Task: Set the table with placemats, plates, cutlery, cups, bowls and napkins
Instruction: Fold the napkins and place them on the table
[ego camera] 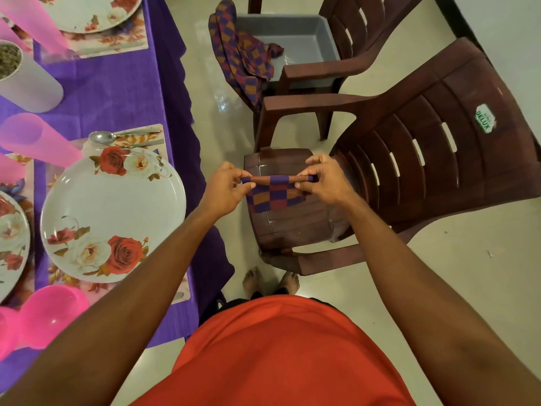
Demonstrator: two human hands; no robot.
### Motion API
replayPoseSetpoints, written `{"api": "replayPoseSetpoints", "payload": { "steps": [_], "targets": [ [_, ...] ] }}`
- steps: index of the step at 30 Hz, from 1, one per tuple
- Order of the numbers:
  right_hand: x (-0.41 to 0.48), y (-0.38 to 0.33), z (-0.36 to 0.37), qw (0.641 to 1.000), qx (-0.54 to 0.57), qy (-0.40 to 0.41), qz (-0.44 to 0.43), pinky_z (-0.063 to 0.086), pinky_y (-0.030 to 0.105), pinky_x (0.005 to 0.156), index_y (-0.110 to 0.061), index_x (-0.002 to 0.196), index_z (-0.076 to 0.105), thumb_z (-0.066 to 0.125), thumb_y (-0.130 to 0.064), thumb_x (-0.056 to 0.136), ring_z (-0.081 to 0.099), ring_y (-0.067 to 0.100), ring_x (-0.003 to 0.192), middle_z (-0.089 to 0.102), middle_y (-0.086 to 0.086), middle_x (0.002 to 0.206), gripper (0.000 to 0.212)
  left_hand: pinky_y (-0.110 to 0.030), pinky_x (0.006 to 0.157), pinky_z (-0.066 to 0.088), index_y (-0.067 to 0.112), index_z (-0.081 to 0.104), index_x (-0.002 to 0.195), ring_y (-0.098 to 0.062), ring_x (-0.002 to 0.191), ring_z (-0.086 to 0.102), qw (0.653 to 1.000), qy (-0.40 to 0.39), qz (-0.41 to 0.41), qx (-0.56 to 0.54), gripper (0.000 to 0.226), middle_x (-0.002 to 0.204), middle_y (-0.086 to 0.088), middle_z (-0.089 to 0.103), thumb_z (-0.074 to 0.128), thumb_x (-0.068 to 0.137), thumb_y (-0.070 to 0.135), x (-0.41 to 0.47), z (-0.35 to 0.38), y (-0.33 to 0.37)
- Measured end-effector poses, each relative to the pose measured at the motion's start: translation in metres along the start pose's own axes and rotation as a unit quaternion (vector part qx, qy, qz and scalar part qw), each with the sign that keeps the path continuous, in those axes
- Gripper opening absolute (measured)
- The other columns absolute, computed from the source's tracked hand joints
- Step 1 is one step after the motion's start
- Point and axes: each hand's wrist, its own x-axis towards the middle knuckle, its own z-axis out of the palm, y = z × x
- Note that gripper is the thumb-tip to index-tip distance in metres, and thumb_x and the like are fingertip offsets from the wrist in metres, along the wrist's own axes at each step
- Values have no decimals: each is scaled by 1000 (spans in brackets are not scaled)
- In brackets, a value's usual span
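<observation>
Head view, looking down. The table point(117, 92), covered in a purple cloth, fills the left side, its edge running from top to bottom of the view. To its right, two brown plastic chairs stand on the pale floor: the nearer chair point(424, 159) with its seat facing the table, and the farther chair point(366, 30) above it in the view, carrying a grey tub point(292, 39) on its seat. A floral plate point(111, 212) lies flat on a placemat point(162, 150) close to the table edge. A pink bowl point(52, 312) sits on the near side of the plate and a pink cup point(38, 139) on the far side. A second checked napkin point(240, 54) hangs crumpled over the left rim of the tub. The checked napkin point(275, 191), purple and orange, is held in the air above the seat of the nearer chair, apart from the table. Its folded top edge forms the long axis and runs level from left to right between the hands, and the rest hangs below that edge. The left hand point(222, 189) pinches the left end between thumb and curled fingers; the right hand point(325, 183) pinches the right end likewise. A spoon point(102, 137) lies on the placemat beyond the plate, bowl to the left and handle pointing right toward the table edge.
</observation>
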Motion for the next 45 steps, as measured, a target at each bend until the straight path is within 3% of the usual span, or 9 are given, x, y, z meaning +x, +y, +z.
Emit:
{"api": "replayPoseSetpoints", "payload": {
  "steps": [4, 7, 10, 14, 25, 30, 35, 40, 45],
  "targets": [
    [1, 5, -14, 995, 81, -58, 31, 61, 39, 84, -15, 97, 79, 81, -10, 82, 66, 18, 105, 67, 1, 111, 16, -13, 74, 45, 23, 63, 108, -13, 112, 55, 995, -39, 2, -92, 13, 118, 2, 58, 62, 97, 28, 5, -1, 5],
    [4, 3, -20, 990, 82, -96, 56, 62, 48, 80, -24, 90, 79, 78, -2, 81, 73, 20, 92, 76, 3, 97, 23, -15, 72, 54, 21, 58, 109, -13, 104, 65, 980, -89, 4, -180, 9, 109, 3, 66, 54, 101, 24, 4, 1, 18],
    [4, -11, -20, 992, 52, -116, 18, 60, 42, 87, -37, 100, 76, 82, -18, 77, 72, 8, 96, 77, -9, 100, 30, -22, 75, 57, 15, 55, 114, -13, 98, 67, 973, -125, 57, -185, 15, 107, -1, 67, 51, 103, 23, 6, 6, 29],
    [1, -33, -5, 990, 76, -111, -51, 60, 47, 79, -26, 99, 78, 72, -44, 83, 74, 9, 84, 78, -7, 90, 25, -30, 75, 56, 17, 53, 115, -11, 92, 66, 980, -100, 140, -102, 18, 104, 1, 64, 45, 105, 29, 9, 17, 39],
    [-6, -34, -1, 984, 165, -50, -34, 61, 37, 78, -21, 97, 72, 65, -29, 98, 73, 11, 83, 76, -1, 91, 10, -11, 62, 49, 14, 45, 127, -5, 80, 65, 996, 14, 80, -36, 31, 101, 5, 64, 36, 107, 37, -2, 41, 44],
    [-9, -18, -16, 973, 209, -97, 6, 61, 27, 72, -7, 108, 69, 78, -15, 87, 75, 16, 86, 77, 7, 98, 24, -15, 66, 53, 15, 46, 121, -3, 84, 67, 992, 5, 43, -116, 23, 99, 8, 64, 39, 107, 31, 5, 35, 39],
    [-19, 18, -27, 933, 324, -116, 107, 60, 28, 77, -9, 96, 71, 76, -10, 86, 75, 18, 84, 77, 6, 92, 11, -21, 72, 57, 20, 46, 113, -5, 87, 68, 987, 4, 10, -160, 13, 96, 8, 65, 40, 107, 30, 14, 31, 44],
    [-21, 20, -16, 822, 550, 31, 146, 61, 35, 77, -11, 116, 65, 84, -9, 76, 73, 21, 90, 75, 7, 102, 44, -21, 72, 58, 20, 48, 115, -8, 90, 69, 967, 52, -55, -243, 13, 101, 3, 67, 40, 107, 27, 22, 43, 63],
    [-8, -1, 6, 873, 475, 65, 89, 60, 38, 87, -34, 151, 29, 70, 4, 88, 67, 20, 113, 64, 2, 125, 85, -16, 60, 55, 16, 45, 126, -7, 87, 69, 951, 111, -148, -247, 23, 101, 6, 65, 40, 107, 29, 39, 29, 60]
  ]
}}
